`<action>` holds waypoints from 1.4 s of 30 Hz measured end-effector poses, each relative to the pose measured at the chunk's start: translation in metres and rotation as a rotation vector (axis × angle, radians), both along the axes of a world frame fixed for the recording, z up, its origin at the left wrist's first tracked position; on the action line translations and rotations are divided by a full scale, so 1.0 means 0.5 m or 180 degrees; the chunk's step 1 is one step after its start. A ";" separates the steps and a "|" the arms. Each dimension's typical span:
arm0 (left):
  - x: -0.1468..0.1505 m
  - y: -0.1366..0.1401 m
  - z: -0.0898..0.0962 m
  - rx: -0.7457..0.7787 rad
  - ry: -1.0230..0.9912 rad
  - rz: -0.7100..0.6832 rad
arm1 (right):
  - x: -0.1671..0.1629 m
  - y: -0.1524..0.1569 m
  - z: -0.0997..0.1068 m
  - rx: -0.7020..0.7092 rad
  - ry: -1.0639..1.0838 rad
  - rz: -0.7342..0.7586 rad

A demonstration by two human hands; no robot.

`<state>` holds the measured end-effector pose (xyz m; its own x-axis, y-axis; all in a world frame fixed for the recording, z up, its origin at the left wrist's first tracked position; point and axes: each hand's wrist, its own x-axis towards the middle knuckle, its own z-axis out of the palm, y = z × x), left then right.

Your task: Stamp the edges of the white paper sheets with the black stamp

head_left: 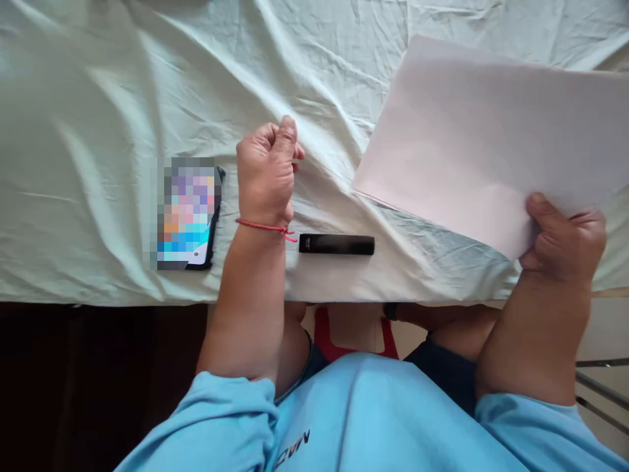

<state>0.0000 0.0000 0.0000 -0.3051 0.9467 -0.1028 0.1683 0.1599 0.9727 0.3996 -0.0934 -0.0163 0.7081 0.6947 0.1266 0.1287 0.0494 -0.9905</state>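
Observation:
My right hand [565, 236] grips the near edge of a few stacked white paper sheets [472, 144], its thumb on top and the other fingers curled at the edge or out of sight beneath. The sheets are held tilted over the right side of the cloth. My left hand [269, 170], with a red string round its wrist, is closed in a loose fist above the cloth, thumb uppermost; I see nothing in it. Close to that wrist, on its right, lies a slim black oblong object [337, 245] with small pale lettering at its left end.
A pale, wrinkled cloth [98, 131] covers the table up to its front edge. Left of my left forearm lies a phone [189, 216] with a lit, blurred-out screen. Below the table edge are my legs and part of a red stool [324, 334]. Metal bars [602, 387] show at lower right.

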 end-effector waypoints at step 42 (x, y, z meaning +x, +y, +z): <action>0.019 -0.052 0.028 -0.0813 -0.0439 -0.1809 | -0.060 0.006 -0.003 0.0009 0.0119 0.0001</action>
